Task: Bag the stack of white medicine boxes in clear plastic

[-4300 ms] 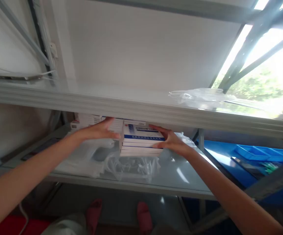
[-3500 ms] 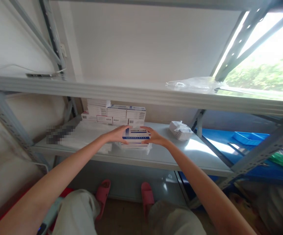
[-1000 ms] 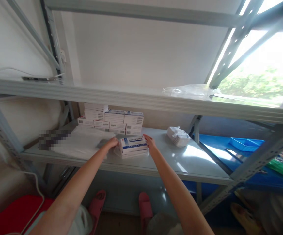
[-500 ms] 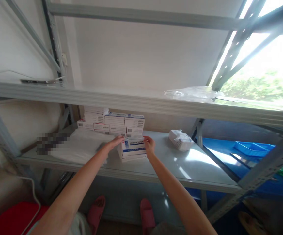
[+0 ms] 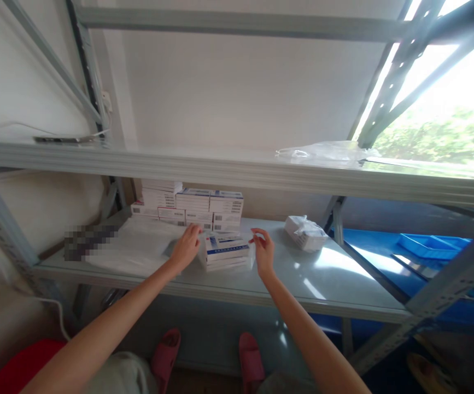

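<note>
- Here, a small stack of white-and-blue boxes (image 5: 226, 251) sits near the front of the grey shelf (image 5: 322, 279).
- Left hand (image 5: 186, 249) rests against the stack's left side, fingers loosely spread.
- Right hand (image 5: 263, 253) flanks its right side, fingers curled, gripping nothing.
- More boxes (image 5: 191, 203) stand stacked behind.

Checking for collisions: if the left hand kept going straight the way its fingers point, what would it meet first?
The left hand points up and right at the small stack of boxes, which it seems to touch already; behind sits the larger pile of boxes.

Crumpled white wrap (image 5: 305, 232), blue trays (image 5: 433, 244)
</note>
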{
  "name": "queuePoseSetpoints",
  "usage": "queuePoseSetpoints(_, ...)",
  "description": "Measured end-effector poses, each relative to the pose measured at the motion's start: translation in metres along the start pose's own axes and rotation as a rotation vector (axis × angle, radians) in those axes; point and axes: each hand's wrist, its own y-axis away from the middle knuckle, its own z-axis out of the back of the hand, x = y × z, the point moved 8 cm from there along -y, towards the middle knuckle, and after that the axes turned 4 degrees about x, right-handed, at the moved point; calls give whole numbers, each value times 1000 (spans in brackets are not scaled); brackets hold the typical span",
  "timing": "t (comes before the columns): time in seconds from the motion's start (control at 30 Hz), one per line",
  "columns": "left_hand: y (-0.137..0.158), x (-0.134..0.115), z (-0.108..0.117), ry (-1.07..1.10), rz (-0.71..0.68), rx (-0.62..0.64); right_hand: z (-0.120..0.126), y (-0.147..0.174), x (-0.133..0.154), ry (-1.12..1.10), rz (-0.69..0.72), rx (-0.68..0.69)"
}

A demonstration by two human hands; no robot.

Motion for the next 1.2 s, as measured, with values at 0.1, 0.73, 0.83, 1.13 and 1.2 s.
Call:
queuePoseSetpoints(0.1, 26, 16, -12, -4, 167, 85, 12, 17, -9, -62, -61, 77)
queuePoseSetpoints(0.73, 44, 0, 22, -265, 192, 317, 10, 54, 43, -77, -119, 360)
queuePoseSetpoints(0.83, 44, -6, 31, -152, 113, 152, 2, 44, 44, -153, -127, 384)
queuePoseSetpoints(1.13, 30, 15, -18, 200, 194, 248, -21, 56, 27, 81, -4, 570)
queuePoseSetpoints(1.2, 29, 15, -7, 180, 155, 199, -15, 62, 26, 170, 17, 597)
